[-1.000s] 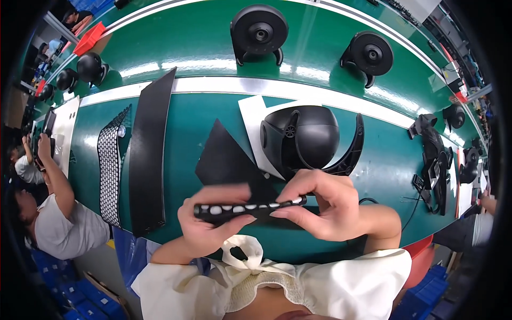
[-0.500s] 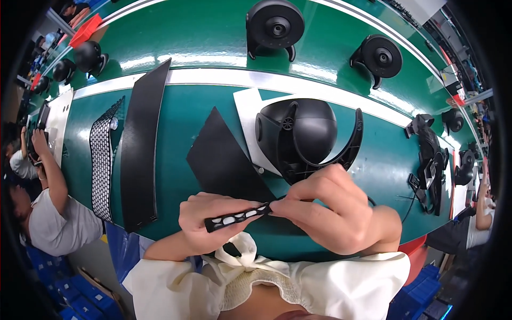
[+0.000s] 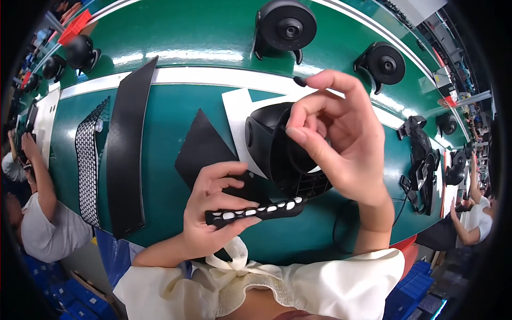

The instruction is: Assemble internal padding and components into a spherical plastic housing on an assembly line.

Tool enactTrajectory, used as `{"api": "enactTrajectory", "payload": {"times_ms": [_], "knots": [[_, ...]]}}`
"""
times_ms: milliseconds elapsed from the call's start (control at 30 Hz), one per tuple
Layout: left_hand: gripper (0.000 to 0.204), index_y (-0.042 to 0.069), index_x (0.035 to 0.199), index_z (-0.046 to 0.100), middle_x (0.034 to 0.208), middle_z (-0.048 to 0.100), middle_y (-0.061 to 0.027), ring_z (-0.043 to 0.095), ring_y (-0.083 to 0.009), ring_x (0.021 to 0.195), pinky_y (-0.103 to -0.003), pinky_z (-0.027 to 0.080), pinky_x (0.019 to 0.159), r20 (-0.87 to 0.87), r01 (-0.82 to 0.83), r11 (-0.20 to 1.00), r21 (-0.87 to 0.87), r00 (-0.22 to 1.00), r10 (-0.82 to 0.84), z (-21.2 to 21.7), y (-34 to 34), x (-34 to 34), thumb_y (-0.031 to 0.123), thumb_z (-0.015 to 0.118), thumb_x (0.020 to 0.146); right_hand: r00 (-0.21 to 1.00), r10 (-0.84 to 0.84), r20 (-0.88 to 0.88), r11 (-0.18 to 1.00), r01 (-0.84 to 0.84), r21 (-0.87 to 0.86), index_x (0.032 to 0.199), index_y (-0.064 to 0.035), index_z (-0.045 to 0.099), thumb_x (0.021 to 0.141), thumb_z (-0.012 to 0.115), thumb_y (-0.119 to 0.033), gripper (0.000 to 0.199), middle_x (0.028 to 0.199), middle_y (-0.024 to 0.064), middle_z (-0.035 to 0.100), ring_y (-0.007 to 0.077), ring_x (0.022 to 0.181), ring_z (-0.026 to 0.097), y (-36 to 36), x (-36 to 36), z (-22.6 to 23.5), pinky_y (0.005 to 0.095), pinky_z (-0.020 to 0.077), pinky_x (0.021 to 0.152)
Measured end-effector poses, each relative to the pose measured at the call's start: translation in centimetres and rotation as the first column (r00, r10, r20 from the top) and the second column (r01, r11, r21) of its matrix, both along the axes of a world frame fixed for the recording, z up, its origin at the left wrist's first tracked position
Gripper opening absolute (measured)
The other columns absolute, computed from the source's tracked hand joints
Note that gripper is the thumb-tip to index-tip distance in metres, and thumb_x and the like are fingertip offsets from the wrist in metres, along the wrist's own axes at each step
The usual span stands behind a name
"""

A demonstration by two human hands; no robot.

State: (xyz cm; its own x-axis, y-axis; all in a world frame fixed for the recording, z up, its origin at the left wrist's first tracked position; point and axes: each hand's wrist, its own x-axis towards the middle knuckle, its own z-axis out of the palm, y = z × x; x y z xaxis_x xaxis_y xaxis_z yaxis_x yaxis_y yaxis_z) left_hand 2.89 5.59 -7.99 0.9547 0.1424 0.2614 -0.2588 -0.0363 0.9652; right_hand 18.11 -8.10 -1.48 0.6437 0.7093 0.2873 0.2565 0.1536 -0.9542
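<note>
— So, what have the hands got?
— Left hand (image 3: 213, 210) grips a black strip with pale oval pads (image 3: 256, 210), held level just above the green surface (image 3: 176, 32)'s near edge.
— And the right?
— Right hand (image 3: 338, 141) is raised over the black dome-shaped housing (image 3: 266, 136), thumb and forefinger pinching one small dark pad (image 3: 300, 81).

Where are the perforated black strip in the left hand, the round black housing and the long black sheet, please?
perforated black strip (image 3: 256, 211), head view, mid-length.
round black housing (image 3: 266, 136), head view, left shell.
long black sheet (image 3: 127, 154), head view, middle.
</note>
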Motion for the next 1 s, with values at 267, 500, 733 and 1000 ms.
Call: {"api": "enactTrajectory", "payload": {"times_ms": [267,500,733,1000], "knots": [[0.024,0.002,0.089,0.061,0.132,0.026,-0.0273,0.018,-0.0414,0.125,-0.044,0.021,0.1,0.154,0.076,0.962,0.263,0.981,-0.119,-0.3,-0.5,1.0,0.0,0.068,0.065,0.994,0.005,0.112,0.999,-0.009,0.037,0.109,0.006,0.034,0.074,0.052,0.012,0.039,0.077,0.0106,0.053,0.0074,0.065,0.045,-0.1,0.1,-1.0,0.0163,0.0359,0.059],[0.029,0.002,0.091,0.06,0.131,0.027,-0.0274,0.023,-0.0413,0.123,-0.043,0.026,0.098,0.121,0.092,0.98,0.174,0.986,-0.114,-0.6,-0.6,1.3,-0.002,0.069,0.064,0.952,-0.017,0.304,1.0,0.02,-0.005,0.106,0.0062,0.037,0.074,0.052,0.014,0.036,0.079,0.0104,0.054,0.0096,0.069,0.049,0.3,0.2,-1.4,0.0187,0.0391,0.061],[0.028,0.001,0.091,0.06,0.13,0.028,-0.0274,0.023,-0.0402,0.123,-0.043,0.026,0.098,0.132,0.076,0.988,0.133,0.987,-0.094,-0.5,-0.6,1.2,-0.003,0.069,0.064,0.88,-0.077,0.47,0.996,0.086,0.003,0.103,0.0068,0.039,0.077,0.05,0.012,0.028,0.081,0.0102,0.054,0.0107,0.072,0.051,1.0,0.3,-1.6,0.0204,0.0421,0.066],[0.028,-0.001,0.092,0.059,0.129,0.03,-0.0278,0.025,-0.0402,0.122,-0.042,0.027,0.098,0.116,0.077,0.99,0.122,0.989,-0.091,-0.4,-0.6,1.1,-0.002,0.068,0.065,0.915,-0.06,0.399,0.998,0.052,0.032,0.102,0.0071,0.039,0.077,0.05,0.012,0.028,0.083,0.0103,0.053,0.0111,0.073,0.052,0.7,0.0,-2.0,0.0213,0.0434,0.067]]}}
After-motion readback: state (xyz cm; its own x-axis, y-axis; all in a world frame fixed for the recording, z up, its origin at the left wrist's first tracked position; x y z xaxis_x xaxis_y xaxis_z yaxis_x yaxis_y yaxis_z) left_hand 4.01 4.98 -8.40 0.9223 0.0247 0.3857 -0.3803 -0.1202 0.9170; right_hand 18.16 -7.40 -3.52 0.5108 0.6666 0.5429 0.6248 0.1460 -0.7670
